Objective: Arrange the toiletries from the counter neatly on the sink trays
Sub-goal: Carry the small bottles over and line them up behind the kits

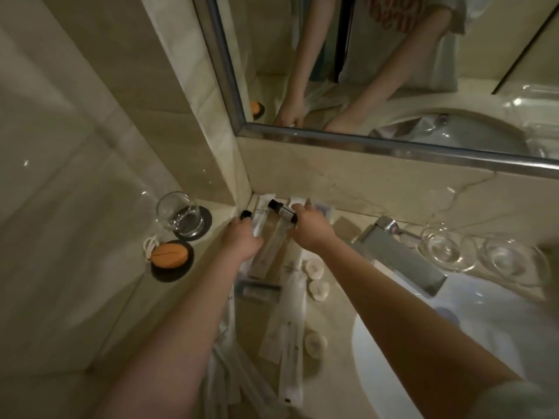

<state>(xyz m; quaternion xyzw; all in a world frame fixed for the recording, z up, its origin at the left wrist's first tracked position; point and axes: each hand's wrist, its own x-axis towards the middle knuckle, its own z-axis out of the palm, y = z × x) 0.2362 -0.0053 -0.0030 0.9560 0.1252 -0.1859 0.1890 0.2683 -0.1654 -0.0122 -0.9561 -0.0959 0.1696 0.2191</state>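
Both hands reach to the back corner of the marble counter. My left hand (240, 241) is closed around a small bottle with a black cap (245, 214). My right hand (311, 229) grips another small black-capped bottle (281, 210) above a clear tray (273, 237) by the wall. Long white wrapped toiletry packets (292, 337) lie scattered on the counter nearer to me, with small round wrapped soaps (318, 290) beside them. A dark packet (260, 290) lies under my left forearm.
A drinking glass (180, 214) on a dark coaster and an orange soap (168, 255) on a dark dish stand on the left ledge. A chrome faucet (399, 255) overhangs the white basin (423, 343). Two glass dishes (447, 246) sit at the right. A mirror hangs above.
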